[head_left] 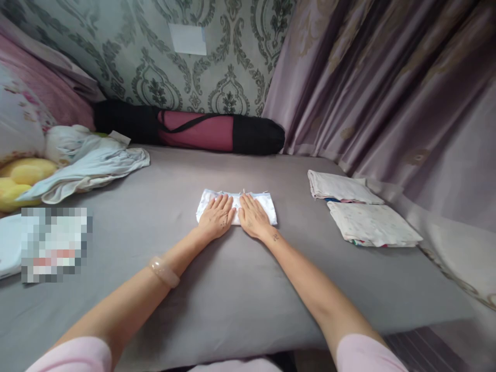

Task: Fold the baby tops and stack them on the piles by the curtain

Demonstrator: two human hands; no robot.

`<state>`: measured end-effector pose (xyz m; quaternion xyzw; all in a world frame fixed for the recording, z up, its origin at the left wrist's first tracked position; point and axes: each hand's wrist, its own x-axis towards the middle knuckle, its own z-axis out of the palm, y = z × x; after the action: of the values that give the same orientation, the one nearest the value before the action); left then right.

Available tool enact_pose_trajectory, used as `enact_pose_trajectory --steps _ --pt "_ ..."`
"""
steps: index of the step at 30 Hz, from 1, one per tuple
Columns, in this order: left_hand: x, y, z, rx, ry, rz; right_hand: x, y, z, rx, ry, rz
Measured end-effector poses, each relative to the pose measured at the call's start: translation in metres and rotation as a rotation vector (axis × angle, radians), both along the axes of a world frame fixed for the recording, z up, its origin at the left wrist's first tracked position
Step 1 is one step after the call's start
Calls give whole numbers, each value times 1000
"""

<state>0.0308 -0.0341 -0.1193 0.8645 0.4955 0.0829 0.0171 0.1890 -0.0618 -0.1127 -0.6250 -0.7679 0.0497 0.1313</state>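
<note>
A small white folded garment with a pale blue edge and short ties at its far side lies on the grey sheet in front of me. My left hand presses flat on its left half, fingers stretched out and pointing away from me. On its right half rests my right hand, also flat with the fingers extended. The two hands are close together, a narrow strip of cloth showing between them. Much of the garment is hidden under the palms.
Two folded cloth stacks lie at the right, near the curtain. A long black and maroon bag lies along the wall. At the left are crumpled pale clothes, a yellow plush item and a blurred-out item.
</note>
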Motion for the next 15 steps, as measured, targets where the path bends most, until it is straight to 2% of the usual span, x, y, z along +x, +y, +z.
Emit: enact_pose_trajectory --steps 3,6,10,15 --pt "1 2 -5 -73 42 -10 0 -2 -6 -46 -13 -2" --pt "-2 3 -1 -69 44 -10 4 -2 -1 -87 2 19" --pt "-11 4 4 13 28 48 17 -4 5 -5 4 -32" --pt "-17 8 -3 -47 66 100 28 -4 -7 -51 -61 -87"
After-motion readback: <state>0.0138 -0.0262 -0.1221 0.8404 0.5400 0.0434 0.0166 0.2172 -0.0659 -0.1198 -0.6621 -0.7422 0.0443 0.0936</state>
